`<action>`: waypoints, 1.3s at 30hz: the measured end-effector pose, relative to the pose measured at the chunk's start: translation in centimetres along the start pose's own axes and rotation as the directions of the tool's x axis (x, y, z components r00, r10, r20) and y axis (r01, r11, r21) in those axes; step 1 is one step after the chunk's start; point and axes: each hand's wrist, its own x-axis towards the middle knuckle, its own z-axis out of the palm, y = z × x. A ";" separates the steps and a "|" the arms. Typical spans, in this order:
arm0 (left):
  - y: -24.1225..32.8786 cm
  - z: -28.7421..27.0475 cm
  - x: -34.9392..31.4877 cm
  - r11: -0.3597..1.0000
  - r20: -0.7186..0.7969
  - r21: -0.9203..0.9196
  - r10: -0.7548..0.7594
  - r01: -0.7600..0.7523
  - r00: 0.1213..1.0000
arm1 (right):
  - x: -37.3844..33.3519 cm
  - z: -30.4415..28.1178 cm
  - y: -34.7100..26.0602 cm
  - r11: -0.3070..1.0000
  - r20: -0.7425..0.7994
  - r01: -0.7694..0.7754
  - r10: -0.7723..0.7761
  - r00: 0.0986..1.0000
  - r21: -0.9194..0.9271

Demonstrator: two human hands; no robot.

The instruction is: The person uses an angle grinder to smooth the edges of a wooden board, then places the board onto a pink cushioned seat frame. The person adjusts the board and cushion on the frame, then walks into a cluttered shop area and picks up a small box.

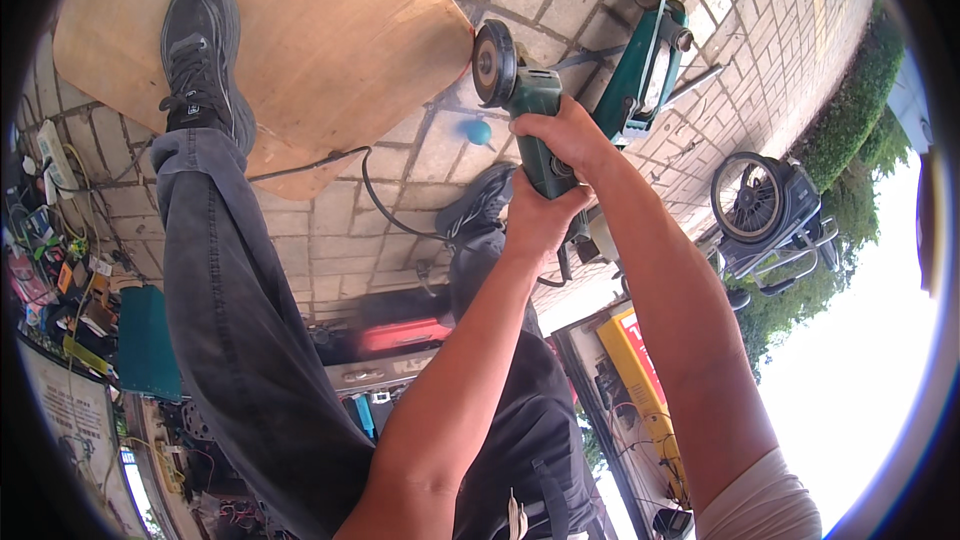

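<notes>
Both my hands hold a dark green angle grinder (538,92). My right hand (574,138) is wrapped round its body, behind the head. My left hand (541,215) grips the rear part, with the fingers mostly hidden behind the tool. At the grinder's front, the round disc (488,62) stands at the right edge of a plywood board (330,30); whether it touches the wood I cannot tell. My left shoe (203,55) presses on the board, which lies on the paving. A black cord (375,190) curves across the ground from near the board toward my right shoe.
A green floor jack (645,75) stands just beyond the grinder. A small blue round object (476,131) shows blurred on the bricks. To the right is a spoked wheel (748,197) on a metal frame. Clutter and a power strip (57,155) lie at the left.
</notes>
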 end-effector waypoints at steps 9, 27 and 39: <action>-0.2 -0.3 -0.2 0.999 0.016 -0.035 -0.005 0.005 1.000 | 0.8 0.4 1.5 0.999 -0.041 -0.040 0.039 0.998 -0.022; 0.5 -0.3 -0.8 1.000 -0.012 0.026 -0.016 0.017 1.000 | -0.3 0.3 0.4 0.997 0.023 -0.057 0.056 0.998 0.045; 1.2 -0.7 -1.0 0.996 -0.006 0.072 -0.056 0.056 0.998 | 0.3 0.4 1.2 0.994 0.031 -0.075 0.073 0.997 0.080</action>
